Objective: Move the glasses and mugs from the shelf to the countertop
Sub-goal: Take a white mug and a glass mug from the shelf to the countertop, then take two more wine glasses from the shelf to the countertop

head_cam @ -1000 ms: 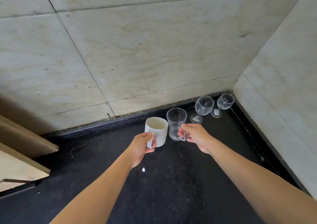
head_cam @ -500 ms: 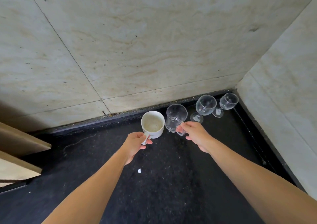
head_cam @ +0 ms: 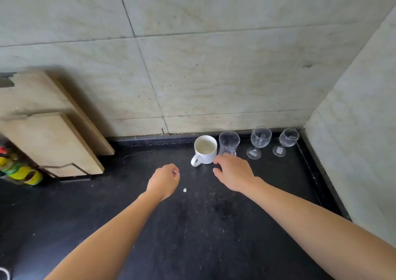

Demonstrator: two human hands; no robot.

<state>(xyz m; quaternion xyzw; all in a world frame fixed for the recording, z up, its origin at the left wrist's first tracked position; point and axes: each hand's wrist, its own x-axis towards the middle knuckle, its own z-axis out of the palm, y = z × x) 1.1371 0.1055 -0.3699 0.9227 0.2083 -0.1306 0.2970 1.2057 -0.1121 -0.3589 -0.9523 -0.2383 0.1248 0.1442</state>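
Observation:
A white mug stands upright on the black countertop near the back wall, its handle turned toward me. Right beside it stands a clear glass mug. Further right, two stemmed wine glasses stand in the corner. My left hand hovers in front of the white mug, fingers loosely curled, holding nothing. My right hand is just in front of the glass mug with fingers spread, empty; its fingertips hide the glass mug's base.
Stone shelves jut from the wall at the left, with coloured containers below them. Tiled walls close the counter at the back and right. A small white speck lies on the counter.
Both hands have let go of the mugs, which now stand on the counter, and have pulled back toward me. The view has shifted to show the shelves at the left.

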